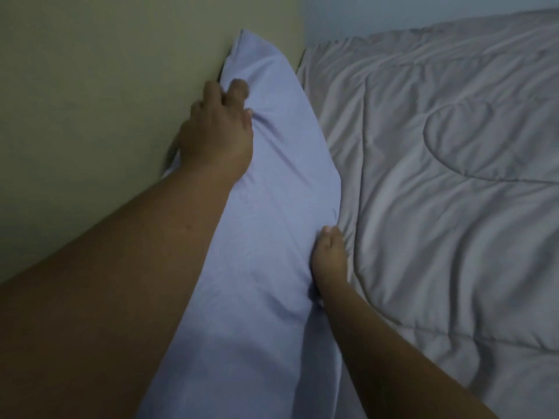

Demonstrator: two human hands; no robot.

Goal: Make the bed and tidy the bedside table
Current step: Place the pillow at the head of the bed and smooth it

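A long pale blue pillow (pixel 272 207) stands on its edge against the beige headboard (pixel 106 101), running from the near bottom toward the upper middle. My left hand (pixel 220 128) grips its upper edge next to the headboard, fingers pinching the fabric. At the pillow's lower right side my right hand (pixel 329 258) presses where the pillow meets the quilt, its fingers partly tucked under the fabric. A grey-beige quilted comforter (pixel 438 192) covers the bed to the right, wrinkled.
A pale wall (pixel 393 13) runs behind the far edge of the bed. The headboard fills the left side of the view. The bedside table is not in sight.
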